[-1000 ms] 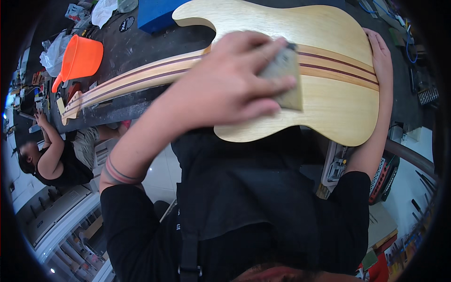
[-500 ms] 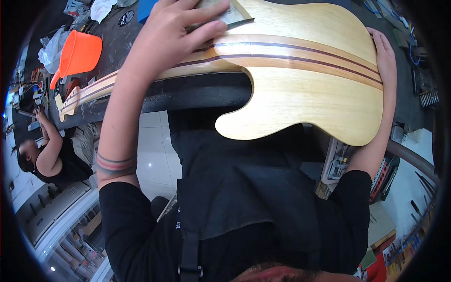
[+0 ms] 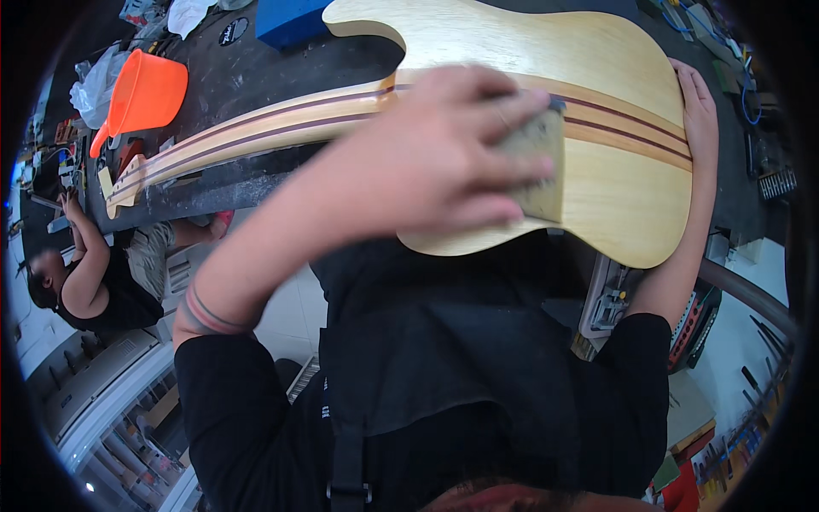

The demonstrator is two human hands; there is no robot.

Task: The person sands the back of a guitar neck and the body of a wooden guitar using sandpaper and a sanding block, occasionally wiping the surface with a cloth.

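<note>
An unpainted electric guitar body lies back up across the bench edge in front of me, pale wood with darker stripes along its middle. Its long neck runs left to the headstock. My left hand, blurred by motion, presses a flat yellowish-grey piece of sandpaper onto the middle of the body, fingers spread over it. At the body's right end, my right hand grips the rim, its fingers bent over the edge and the thumb hidden.
An orange dipper and a clear plastic bag are at the bench's far left. A blue block sits behind the neck. Another person works at the left. Blue cables and tools lie to the right.
My left hand has swept the sandpaper from the body's upper left, by the neck joint, rightward and nearer to me. My right hand keeps its hold on the rim.
</note>
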